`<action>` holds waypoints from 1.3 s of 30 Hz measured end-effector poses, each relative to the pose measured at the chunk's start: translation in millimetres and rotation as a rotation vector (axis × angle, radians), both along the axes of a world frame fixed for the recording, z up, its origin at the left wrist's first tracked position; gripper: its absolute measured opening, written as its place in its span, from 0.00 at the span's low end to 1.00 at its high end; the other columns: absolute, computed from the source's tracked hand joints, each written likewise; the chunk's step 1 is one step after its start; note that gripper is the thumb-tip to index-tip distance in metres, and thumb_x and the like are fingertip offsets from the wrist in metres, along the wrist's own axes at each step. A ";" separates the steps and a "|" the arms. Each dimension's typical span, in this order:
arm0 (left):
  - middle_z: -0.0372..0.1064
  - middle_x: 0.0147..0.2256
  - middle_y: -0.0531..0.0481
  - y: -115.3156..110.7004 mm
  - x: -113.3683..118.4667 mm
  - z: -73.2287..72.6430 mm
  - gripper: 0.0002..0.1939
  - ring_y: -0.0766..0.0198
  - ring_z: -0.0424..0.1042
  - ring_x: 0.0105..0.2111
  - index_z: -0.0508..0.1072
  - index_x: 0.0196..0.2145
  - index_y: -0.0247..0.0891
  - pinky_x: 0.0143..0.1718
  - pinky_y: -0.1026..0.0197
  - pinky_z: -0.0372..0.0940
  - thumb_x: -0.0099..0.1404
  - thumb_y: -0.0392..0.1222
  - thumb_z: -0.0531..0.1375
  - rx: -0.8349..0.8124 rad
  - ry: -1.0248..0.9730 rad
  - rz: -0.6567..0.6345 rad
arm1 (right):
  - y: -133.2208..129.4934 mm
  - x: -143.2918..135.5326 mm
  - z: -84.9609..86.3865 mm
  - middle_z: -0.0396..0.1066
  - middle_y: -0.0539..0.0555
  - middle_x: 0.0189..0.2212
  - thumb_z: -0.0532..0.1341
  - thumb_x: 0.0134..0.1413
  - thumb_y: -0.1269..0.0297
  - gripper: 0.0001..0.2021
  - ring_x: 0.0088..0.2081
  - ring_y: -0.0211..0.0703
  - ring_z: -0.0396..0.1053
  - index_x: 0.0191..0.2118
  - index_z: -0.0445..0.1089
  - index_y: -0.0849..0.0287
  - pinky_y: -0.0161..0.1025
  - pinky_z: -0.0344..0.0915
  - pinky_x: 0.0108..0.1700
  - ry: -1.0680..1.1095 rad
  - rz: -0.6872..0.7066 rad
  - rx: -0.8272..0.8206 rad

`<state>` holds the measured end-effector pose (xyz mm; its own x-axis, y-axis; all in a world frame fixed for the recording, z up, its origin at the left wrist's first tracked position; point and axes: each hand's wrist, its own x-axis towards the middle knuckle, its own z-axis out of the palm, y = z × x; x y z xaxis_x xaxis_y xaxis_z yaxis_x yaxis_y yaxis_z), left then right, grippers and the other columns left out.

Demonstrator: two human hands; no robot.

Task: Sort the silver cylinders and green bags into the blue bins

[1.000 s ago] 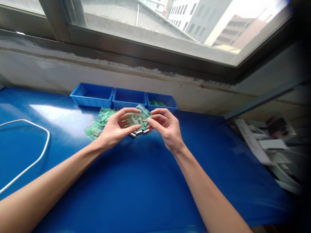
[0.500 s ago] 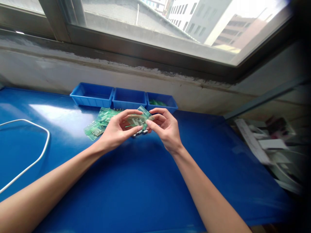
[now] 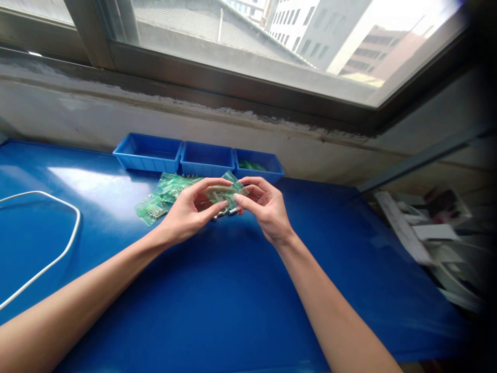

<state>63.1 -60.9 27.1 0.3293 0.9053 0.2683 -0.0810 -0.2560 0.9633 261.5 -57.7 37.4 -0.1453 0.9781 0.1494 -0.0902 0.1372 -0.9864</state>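
Between my two hands is a small green-tinted clear plastic bag (image 3: pixel 222 195), raised over the blue table (image 3: pixel 209 300). Light-coloured small parts show through its film; their kind is too small to tell. My left hand (image 3: pixel 194 206) pinches the bag's left side with thumb and fingers. On the other side, my right hand (image 3: pixel 264 207) grips it, thumb in front and fingers curled behind. Just left of and behind my left hand lies a pile of similar green bags (image 3: pixel 166 189), one with metal pin-like pieces (image 3: pixel 156 212) inside. Small dark and white parts (image 3: pixel 232 211) show beneath the held bag.
Three blue bins stand in a row against the wall: a left bin (image 3: pixel 149 165), a middle bin (image 3: pixel 207 167) and a right bin (image 3: pixel 276 168) with green bags inside. A white cable (image 3: pixel 75 223) curves over the table's left. Blurred clutter (image 3: pixel 435 230) sits at the right.
Both hands keep hold of the green bag in nearly the same place. Only a slight shift of the fingers shows; the pile and bins look the same.
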 end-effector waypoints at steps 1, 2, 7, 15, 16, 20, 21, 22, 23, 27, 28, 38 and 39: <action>0.76 0.53 0.42 0.5 -0.3 -0.2 0.24 0.55 0.79 0.47 0.73 0.55 0.40 0.44 0.60 0.75 0.64 0.48 0.70 -0.016 -0.014 0.009 | -0.2 0.2 0.6 0.75 0.47 0.29 0.75 0.49 0.59 0.17 0.27 0.37 0.72 0.43 0.74 0.56 0.37 0.72 0.31 0.027 0.008 -0.001; 0.77 0.52 0.42 1.0 -0.6 -0.6 0.25 0.55 0.80 0.45 0.73 0.54 0.40 0.43 0.60 0.75 0.63 0.47 0.71 -0.033 -0.032 0.017 | -0.4 0.5 1.2 0.75 0.47 0.29 0.74 0.50 0.59 0.16 0.27 0.37 0.72 0.43 0.75 0.56 0.37 0.73 0.32 0.052 0.012 0.000; 0.77 0.47 0.46 1.5 -1.9 -1.4 0.28 0.59 0.80 0.40 0.68 0.53 0.43 0.39 0.62 0.75 0.60 0.45 0.74 -0.105 -0.122 0.004 | -0.9 0.4 1.6 0.77 0.49 0.33 0.74 0.51 0.61 0.14 0.30 0.38 0.75 0.44 0.77 0.55 0.36 0.73 0.33 0.050 0.036 0.030; 0.78 0.40 0.50 0.3 -2.9 0.2 0.21 0.62 0.79 0.37 0.64 0.46 0.42 0.37 0.64 0.70 0.65 0.49 0.70 -0.107 -0.080 0.020 | -1.4 -2.5 4.5 0.75 0.50 0.26 0.72 0.55 0.52 0.14 0.26 0.37 0.69 0.31 0.78 0.59 0.37 0.71 0.32 -0.021 -0.015 0.004; 0.78 0.39 0.51 0.5 -2.9 0.2 0.20 0.62 0.79 0.37 0.65 0.46 0.42 0.38 0.63 0.70 0.65 0.50 0.69 -0.106 -0.082 0.023 | -1.1 -2.3 5.6 0.74 0.49 0.27 0.72 0.54 0.52 0.14 0.26 0.36 0.69 0.30 0.78 0.58 0.37 0.71 0.31 0.013 -0.019 -0.022; 0.77 0.35 0.52 1.3 -2.9 0.4 0.23 0.61 0.79 0.36 0.65 0.49 0.43 0.36 0.63 0.70 0.64 0.50 0.70 -0.104 -0.084 0.031 | -0.3 -1.9 7.5 0.73 0.48 0.27 0.73 0.52 0.53 0.13 0.26 0.35 0.68 0.32 0.78 0.58 0.35 0.70 0.29 0.056 -0.043 -0.057; 0.77 0.35 0.52 1.3 -2.9 0.8 0.25 0.61 0.79 0.34 0.65 0.51 0.43 0.35 0.64 0.69 0.63 0.50 0.71 -0.103 -0.080 0.033 | -0.3 -2.1 7.4 0.74 0.48 0.27 0.74 0.51 0.53 0.13 0.26 0.35 0.68 0.33 0.78 0.58 0.35 0.70 0.29 0.030 -0.049 -0.045; 0.77 0.34 0.52 1.1 -2.8 1.3 0.27 0.62 0.78 0.33 0.66 0.52 0.44 0.33 0.64 0.69 0.62 0.50 0.72 -0.099 -0.072 0.038 | -0.5 -2.4 7.1 0.74 0.48 0.27 0.74 0.50 0.52 0.14 0.26 0.35 0.68 0.34 0.79 0.58 0.35 0.70 0.29 -0.004 -0.054 -0.029; 0.78 0.34 0.52 0.9 -2.8 1.9 0.30 0.62 0.78 0.31 0.66 0.55 0.44 0.32 0.64 0.69 0.61 0.50 0.73 -0.095 -0.062 0.041 | -0.8 -2.9 6.8 0.74 0.49 0.26 0.75 0.50 0.51 0.15 0.26 0.36 0.68 0.34 0.79 0.58 0.36 0.70 0.30 -0.041 -0.055 -0.013; 0.79 0.34 0.51 0.6 -3.0 4.3 0.38 0.61 0.78 0.31 0.65 0.62 0.44 0.30 0.64 0.69 0.58 0.50 0.74 -0.095 -0.037 0.035 | -2.2 -4.8 5.7 0.72 0.49 0.22 0.73 0.52 0.50 0.16 0.25 0.36 0.67 0.29 0.77 0.59 0.36 0.68 0.31 -0.093 -0.029 0.013; 0.80 0.35 0.50 0.7 -3.1 4.6 0.38 0.60 0.79 0.32 0.66 0.61 0.44 0.31 0.63 0.70 0.57 0.50 0.75 -0.107 -0.039 0.032 | -2.3 -5.0 5.5 0.71 0.49 0.22 0.73 0.52 0.50 0.17 0.25 0.36 0.67 0.28 0.77 0.59 0.36 0.68 0.31 -0.077 -0.019 0.001; 0.82 0.39 0.47 3.6 -2.1 1.6 0.19 0.55 0.80 0.40 0.81 0.38 0.37 0.43 0.56 0.75 0.56 0.54 0.75 -0.135 -0.104 0.126 | -1.9 0.2 0.5 0.78 0.50 0.33 0.77 0.46 0.53 0.17 0.35 0.40 0.74 0.39 0.79 0.55 0.36 0.71 0.37 -0.192 0.054 0.054; 0.82 0.38 0.47 3.9 -2.2 1.5 0.19 0.54 0.80 0.40 0.81 0.38 0.37 0.43 0.56 0.75 0.56 0.55 0.74 -0.129 -0.082 0.137 | -2.2 -0.3 -0.1 0.78 0.51 0.33 0.77 0.46 0.53 0.17 0.34 0.40 0.74 0.39 0.79 0.56 0.36 0.72 0.36 -0.198 0.051 0.059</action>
